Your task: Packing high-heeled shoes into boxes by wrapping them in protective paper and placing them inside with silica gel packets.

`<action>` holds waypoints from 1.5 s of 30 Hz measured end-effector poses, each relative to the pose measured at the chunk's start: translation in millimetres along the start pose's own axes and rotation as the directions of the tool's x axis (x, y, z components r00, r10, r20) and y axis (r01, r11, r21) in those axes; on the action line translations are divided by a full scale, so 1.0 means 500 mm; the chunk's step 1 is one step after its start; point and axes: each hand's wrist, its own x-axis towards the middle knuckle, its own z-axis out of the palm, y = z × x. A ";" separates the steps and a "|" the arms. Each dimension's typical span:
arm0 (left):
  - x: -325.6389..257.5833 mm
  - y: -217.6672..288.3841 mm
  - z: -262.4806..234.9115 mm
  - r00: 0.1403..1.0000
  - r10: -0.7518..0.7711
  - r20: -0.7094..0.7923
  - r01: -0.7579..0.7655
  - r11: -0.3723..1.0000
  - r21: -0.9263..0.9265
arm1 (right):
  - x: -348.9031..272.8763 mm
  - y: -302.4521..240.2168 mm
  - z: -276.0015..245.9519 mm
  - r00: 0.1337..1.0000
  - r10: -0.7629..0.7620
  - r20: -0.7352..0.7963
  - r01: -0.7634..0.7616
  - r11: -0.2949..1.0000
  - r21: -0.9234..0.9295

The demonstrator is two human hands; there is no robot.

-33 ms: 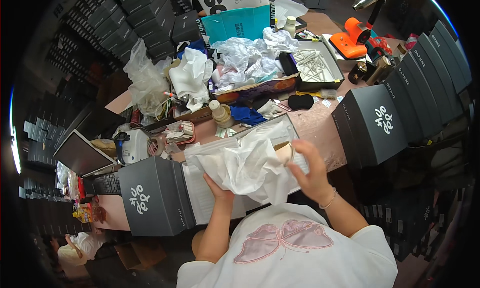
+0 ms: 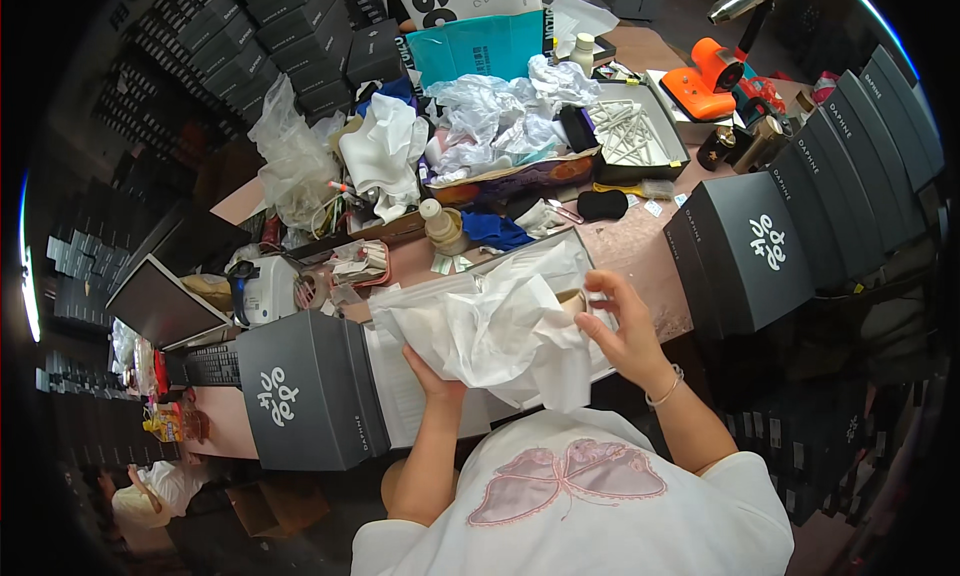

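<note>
A bundle of white tissue paper [image 2: 480, 326] lies over an open grey shoebox [image 2: 400, 396] in front of me. My left hand [image 2: 432, 374] grips the bundle's near left side, with most of its fingers hidden under the paper. A beige edge [image 2: 572, 302] of something wrapped inside, perhaps a shoe, peeks out at the bundle's right end. Just right of that edge is my right hand [image 2: 630, 328]. Its fingers curve with a gap to the thumb, and I see nothing held between them.
Dark grey shoeboxes flank the work spot: one at the left [image 2: 305, 391], a leaning row at the right [image 2: 750, 241]. Behind are a bottle [image 2: 442, 228], blue cloth [image 2: 497, 232], a box of crumpled paper [image 2: 515, 181], a tray of white sticks [image 2: 630, 131] and an orange tool [image 2: 703, 81].
My right hand has turned and shifted slightly, its fingers closer to the thumb. Paper at the bundle's right end now covers more of the beige edge. My left hand stays nearly still.
</note>
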 end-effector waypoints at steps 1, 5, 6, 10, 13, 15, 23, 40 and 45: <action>0.007 0.005 0.008 1.000 0.008 0.015 -0.009 1.000 0.005 | -0.001 0.043 0.006 0.935 0.255 0.248 -0.340 0.848 0.407; -0.007 0.020 0.013 1.000 -0.030 -0.007 0.031 0.979 0.204 | -0.034 0.110 0.040 0.830 0.324 0.453 -0.557 0.449 0.699; -0.018 0.021 -0.011 0.991 -0.131 0.013 0.119 0.935 0.333 | -0.035 0.097 0.036 0.831 0.349 0.434 -0.551 0.403 0.731; -0.081 -0.004 -0.062 0.915 -0.404 0.008 0.324 0.745 0.582 | -0.033 0.067 -0.018 0.817 0.427 0.388 -0.542 0.339 0.769; -0.046 0.025 -0.056 0.969 -0.222 -0.111 0.247 0.899 0.361 | -0.040 0.097 -0.032 0.833 0.382 0.400 -0.526 0.325 0.786; 0.004 0.117 -0.089 0.955 0.014 -0.296 0.040 0.984 0.176 | -0.038 0.112 -0.048 0.865 0.295 0.407 -0.492 0.333 0.804; -0.041 0.259 0.081 0.706 0.102 0.700 -0.395 -0.765 0.509 | -0.069 0.087 -0.066 0.960 0.228 0.160 -0.277 0.845 0.458; -0.093 -0.057 0.069 0.986 -0.162 0.031 0.149 0.954 0.260 | -0.075 0.084 0.163 0.861 0.216 0.461 -0.279 0.957 0.073; -0.064 -0.062 0.075 0.936 0.171 0.309 -0.351 0.557 0.753 | -0.048 0.137 0.175 0.812 0.090 0.576 -0.047 0.995 -0.088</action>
